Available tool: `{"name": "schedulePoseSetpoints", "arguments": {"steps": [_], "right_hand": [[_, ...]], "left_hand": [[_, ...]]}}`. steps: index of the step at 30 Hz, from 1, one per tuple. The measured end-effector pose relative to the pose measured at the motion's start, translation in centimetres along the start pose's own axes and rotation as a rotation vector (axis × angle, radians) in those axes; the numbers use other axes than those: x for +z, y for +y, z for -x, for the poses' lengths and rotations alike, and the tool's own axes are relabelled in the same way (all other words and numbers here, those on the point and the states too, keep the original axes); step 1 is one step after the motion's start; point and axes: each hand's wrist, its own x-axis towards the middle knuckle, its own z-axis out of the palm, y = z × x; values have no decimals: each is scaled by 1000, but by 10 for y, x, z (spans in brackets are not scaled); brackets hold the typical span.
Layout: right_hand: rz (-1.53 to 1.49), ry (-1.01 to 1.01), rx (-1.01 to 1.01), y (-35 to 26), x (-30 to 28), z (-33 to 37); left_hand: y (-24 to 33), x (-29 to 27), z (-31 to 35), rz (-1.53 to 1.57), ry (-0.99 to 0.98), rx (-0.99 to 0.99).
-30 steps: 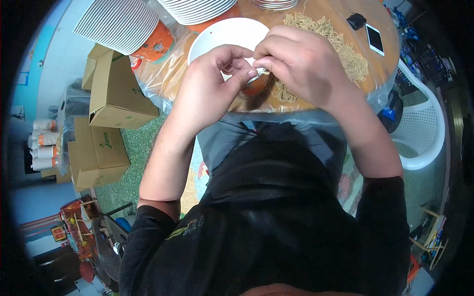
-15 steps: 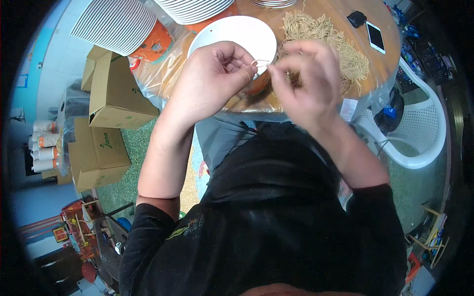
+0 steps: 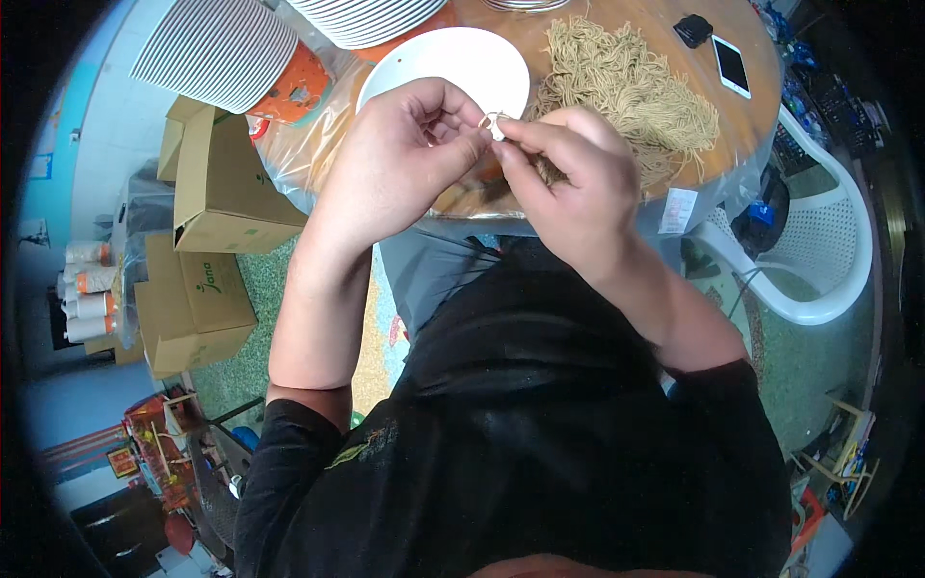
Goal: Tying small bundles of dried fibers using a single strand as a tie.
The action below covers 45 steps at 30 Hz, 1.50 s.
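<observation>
Over the near side of a white-lined paper bucket [image 3: 472,72], my two hands meet fingertip to fingertip. Between them is a thin pale cord [image 3: 493,118], bent into a small loop with a whitish bit at its end. My left hand [image 3: 409,144] pinches it between thumb and forefinger, the other fingers curled. From the right, my right hand [image 3: 573,173] pinches the same cord with thumb and fingertips. The bucket's inner wall has a small dark hole on the far left. Its near part is hidden behind my hands. A heap of tan cords [image 3: 626,87] lies just right of the bucket.
Stacked buckets [image 3: 217,48] with orange outsides stand at the table's far left, beside another stack [image 3: 371,14]. At the far right lie a phone [image 3: 730,65] and a small black item [image 3: 693,31]. Cardboard boxes [image 3: 231,183] stand left of the table, a white plastic chair [image 3: 819,231] right.
My right hand has come in left against my left fingertips and now pinches the cord; it was blurred by motion before. My left hand has barely moved.
</observation>
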Motion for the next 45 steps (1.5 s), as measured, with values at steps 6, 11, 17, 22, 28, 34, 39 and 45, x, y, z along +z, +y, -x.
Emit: {"name": "schedulePoseSetpoints", "arguments": {"steps": [6,11,17,22,28,34,39,45], "right_hand": [[-25,45,-16,-3,3,2],[11,-18,-7,-7,-1,-4],[-113,-178,229,-10,-4,-12],[-205,-285,403,-2,-3,-15],[-413,-286,610,-2,-2,-11],[-778,-322,916,-9,-8,-18],[-826,-280,919,-6,-6,-17],[-500,-176,573,7,3,-12]], "left_hand": [[0,-1,0,25,-14,-8],[2,-3,-1,48,-30,-7],[-1,-7,-2,0,-47,-6],[3,-3,-1,-37,-24,-12],[-18,7,2,-212,224,420],[-19,15,9,-554,266,599],[-23,17,7,-596,310,671],[-20,18,5,-564,316,633]]}}
